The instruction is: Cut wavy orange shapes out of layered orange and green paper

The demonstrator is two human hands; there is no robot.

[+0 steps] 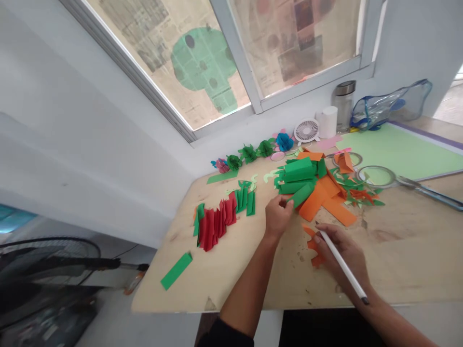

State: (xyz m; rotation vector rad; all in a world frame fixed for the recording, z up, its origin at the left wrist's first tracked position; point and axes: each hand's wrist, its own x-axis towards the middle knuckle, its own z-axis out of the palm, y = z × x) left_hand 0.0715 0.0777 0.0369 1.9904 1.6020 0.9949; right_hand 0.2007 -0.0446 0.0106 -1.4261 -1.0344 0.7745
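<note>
My left hand (278, 216) pinches the near end of a folded green paper strip (301, 193), which slants over a pile of green folded strips (298, 168). In my right hand (345, 255) is a white pen (343, 265), its dark tip pointing up and left toward the papers. An orange paper cutout (316, 255) with a wavy edge shows beside the right fingers; I cannot tell whether they touch it. Orange paper strips (338, 210) lie beside the green pile. Red folded strips (216, 226) stand in a row to the left, with green ones at both ends.
One green strip (176, 271) lies near the table's left edge. Paper flowers (249, 153), a small white fan (306, 131) and a glass bottle (344, 107) line the wall. Tape rolls (376, 176), scissors (430, 192) and a light green sheet (401, 152) are at right.
</note>
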